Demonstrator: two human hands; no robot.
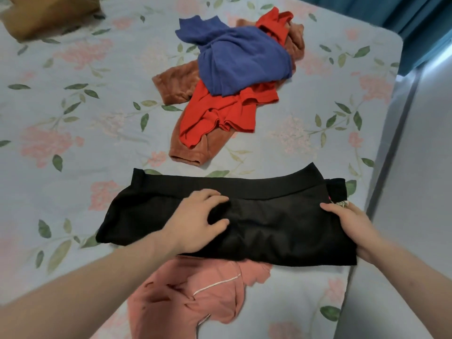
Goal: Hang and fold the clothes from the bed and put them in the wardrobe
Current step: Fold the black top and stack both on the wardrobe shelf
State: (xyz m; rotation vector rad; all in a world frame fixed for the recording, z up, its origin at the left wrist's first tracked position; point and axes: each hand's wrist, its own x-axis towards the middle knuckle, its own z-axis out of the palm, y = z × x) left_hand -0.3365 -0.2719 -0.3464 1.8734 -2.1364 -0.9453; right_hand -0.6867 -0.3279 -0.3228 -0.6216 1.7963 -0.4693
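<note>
1. A black garment [244,216], folded into a wide band with its elastic waistband along the far edge, lies across the near part of the bed [73,118], which has a pale blue floral sheet
2. The left hand [195,221] rests palm down on the garment's middle-left area; its fingers [215,194] are spread and slightly bent, pressing the cloth, which bunches a little under them
3. The right hand [352,223] holds the garment's right end: the thumb lies on top of the fabric, and the other fingers are hidden beneath the edge, so the cloth is pinched between them
4. A salmon-pink garment [190,297] with a thin white trim lies near the person, partly under the black garment's near edge
5. Farther off, in the middle of the bed, sits a loose pile: a blue shirt [239,59] on top, a red garment [220,116] under it, and a rust-brown velvety garment [186,152] at the bottom, well apart from both hands
6. A mustard-brown cloth [44,15] lies at the far left corner
7. A teal curtain [420,20] hangs at the far right, beyond the bed's edge
</note>
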